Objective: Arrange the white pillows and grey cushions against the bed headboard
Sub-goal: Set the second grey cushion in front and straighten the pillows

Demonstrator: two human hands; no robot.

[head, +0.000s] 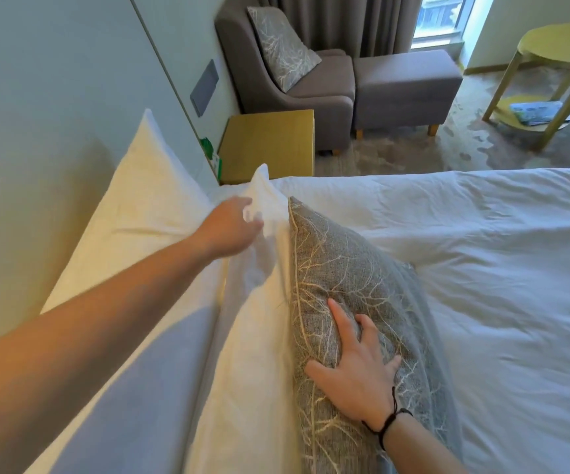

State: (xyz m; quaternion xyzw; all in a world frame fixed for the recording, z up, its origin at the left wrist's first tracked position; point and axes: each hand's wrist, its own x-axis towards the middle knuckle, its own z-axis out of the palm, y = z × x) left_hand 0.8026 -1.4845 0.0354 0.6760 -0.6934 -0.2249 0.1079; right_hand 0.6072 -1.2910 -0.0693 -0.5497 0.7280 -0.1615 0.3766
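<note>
Two white pillows stand on edge along the pale headboard (47, 97): the rear pillow (133, 206) leans on it, and the front pillow (259, 323) leans on the rear one. A grey cushion (331, 268) with a pale branch pattern stands upright against the front pillow. My left hand (232, 227) reaches across the pillows and touches the front pillow's far upper part, fingers curled; whether it grips the fabric is unclear through blur. My right hand (359, 367) lies flat with spread fingers on the grey cushion's face. A second grey patterned cushion (282, 46) sits on the armchair.
White duvet (482, 268) covers the bed to the right. Beyond the bed stand a wooden nightstand (270, 145), a grey armchair (314, 94), a grey ottoman (403, 83) and a round yellow-green table (557, 46) with a magazine on its lower shelf.
</note>
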